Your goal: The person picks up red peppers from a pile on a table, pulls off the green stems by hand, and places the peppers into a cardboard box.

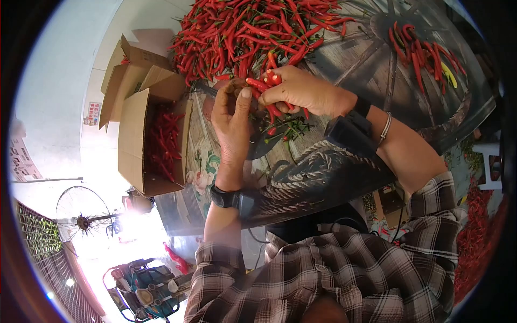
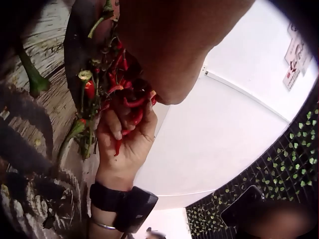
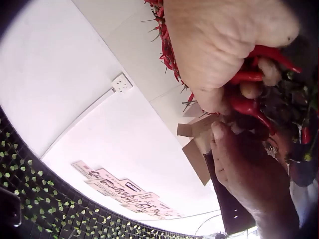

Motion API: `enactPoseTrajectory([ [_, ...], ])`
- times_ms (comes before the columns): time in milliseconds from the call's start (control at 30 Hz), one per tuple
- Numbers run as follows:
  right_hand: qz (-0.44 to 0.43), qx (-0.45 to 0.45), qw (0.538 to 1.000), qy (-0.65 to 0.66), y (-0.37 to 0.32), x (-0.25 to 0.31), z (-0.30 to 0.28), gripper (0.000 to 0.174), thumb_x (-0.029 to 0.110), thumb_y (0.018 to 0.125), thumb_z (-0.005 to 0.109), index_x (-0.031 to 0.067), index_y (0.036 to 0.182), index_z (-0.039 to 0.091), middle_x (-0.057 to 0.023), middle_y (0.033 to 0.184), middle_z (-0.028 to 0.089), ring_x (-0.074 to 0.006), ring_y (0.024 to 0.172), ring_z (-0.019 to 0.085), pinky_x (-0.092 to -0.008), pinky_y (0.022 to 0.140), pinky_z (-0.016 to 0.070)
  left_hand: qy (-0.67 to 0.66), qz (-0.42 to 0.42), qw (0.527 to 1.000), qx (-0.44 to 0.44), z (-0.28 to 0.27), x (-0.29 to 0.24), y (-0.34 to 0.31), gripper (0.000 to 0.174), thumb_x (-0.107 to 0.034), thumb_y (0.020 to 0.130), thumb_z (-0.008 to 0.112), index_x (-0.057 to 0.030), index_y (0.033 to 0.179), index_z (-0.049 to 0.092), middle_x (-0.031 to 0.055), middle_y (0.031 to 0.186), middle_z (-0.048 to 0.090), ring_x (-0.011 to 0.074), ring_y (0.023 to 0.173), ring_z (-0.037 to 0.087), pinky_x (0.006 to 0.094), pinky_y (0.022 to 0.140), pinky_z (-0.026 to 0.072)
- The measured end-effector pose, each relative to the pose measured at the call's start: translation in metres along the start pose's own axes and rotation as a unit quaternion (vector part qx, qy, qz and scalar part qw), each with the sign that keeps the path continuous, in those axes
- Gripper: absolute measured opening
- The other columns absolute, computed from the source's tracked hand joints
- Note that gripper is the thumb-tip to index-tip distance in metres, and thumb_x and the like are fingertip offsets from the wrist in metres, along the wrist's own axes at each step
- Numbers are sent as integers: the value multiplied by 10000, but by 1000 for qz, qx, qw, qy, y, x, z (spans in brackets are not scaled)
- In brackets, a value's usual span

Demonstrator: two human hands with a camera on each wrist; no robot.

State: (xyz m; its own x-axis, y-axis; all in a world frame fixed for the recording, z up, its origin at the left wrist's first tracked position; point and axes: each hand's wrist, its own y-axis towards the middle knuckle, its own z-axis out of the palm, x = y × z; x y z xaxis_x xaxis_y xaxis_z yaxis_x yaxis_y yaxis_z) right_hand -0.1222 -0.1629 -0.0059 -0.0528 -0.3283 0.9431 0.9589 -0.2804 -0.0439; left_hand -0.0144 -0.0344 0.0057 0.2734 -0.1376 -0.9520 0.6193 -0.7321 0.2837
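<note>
My right hand (image 1: 309, 92) grips a bunch of red chili peppers (image 1: 273, 78), some showing pale stemless ends. Close on its left is my left hand (image 1: 232, 121), thumb raised and fingers bent, right at the ends of the bunch; I cannot tell whether it pinches anything. From the left wrist view, the right palm (image 2: 124, 149) faces up with chilies across its curled fingers. Green stems (image 1: 295, 128) lie on the table below the hands. A large heap of red chilies (image 1: 242, 35) spreads just beyond them.
Left of the hands stands an open cardboard box (image 1: 132, 142) with red chilies inside. A smaller group of chilies (image 1: 423, 54), one yellowish, lies at the far right of the patterned table (image 1: 355, 67). More chilies (image 1: 476, 237) cover the floor by a white stool (image 1: 489, 164).
</note>
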Motion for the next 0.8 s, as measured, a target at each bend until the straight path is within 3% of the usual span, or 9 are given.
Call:
enactPoseTrajectory([
  [267,-10,39,999,-30,2,-6,2,111,140,782,631,52,791,564,7,609,530,-64,467,454,-213,393,291,-3,39,999,-26,-4,9,1,150,-69,838,677,1,955,613,-5,846,607,53,763,535,191,695,430],
  [367,-4,32,998,-45,0,-3,4,101,155,836,611,58,828,582,14,637,555,-36,478,444,-193,417,288,31,23,998,-48,-8,12,2,115,-66,830,685,-2,908,628,-4,832,614,46,769,535,184,694,426],
  [567,-4,23,999,-22,1,-5,4,128,157,801,636,50,845,582,13,608,528,-56,461,439,-210,399,288,91,37,994,-50,-11,10,2,105,-63,820,696,-2,856,619,-19,747,592,34,683,498,180,616,408],
  [633,2,29,1000,-10,1,-6,3,135,147,800,647,50,869,583,15,621,527,-51,465,429,-209,401,287,113,103,987,-40,-12,15,5,131,-99,830,695,-6,824,603,-25,713,572,25,632,467,177,559,378],
  [800,4,35,999,-32,4,-9,2,159,151,816,658,52,922,592,18,648,542,-36,479,425,-200,411,289,65,2,997,-33,-14,6,4,207,-192,879,646,-39,763,570,-38,642,515,15,556,399,177,489,301],
])
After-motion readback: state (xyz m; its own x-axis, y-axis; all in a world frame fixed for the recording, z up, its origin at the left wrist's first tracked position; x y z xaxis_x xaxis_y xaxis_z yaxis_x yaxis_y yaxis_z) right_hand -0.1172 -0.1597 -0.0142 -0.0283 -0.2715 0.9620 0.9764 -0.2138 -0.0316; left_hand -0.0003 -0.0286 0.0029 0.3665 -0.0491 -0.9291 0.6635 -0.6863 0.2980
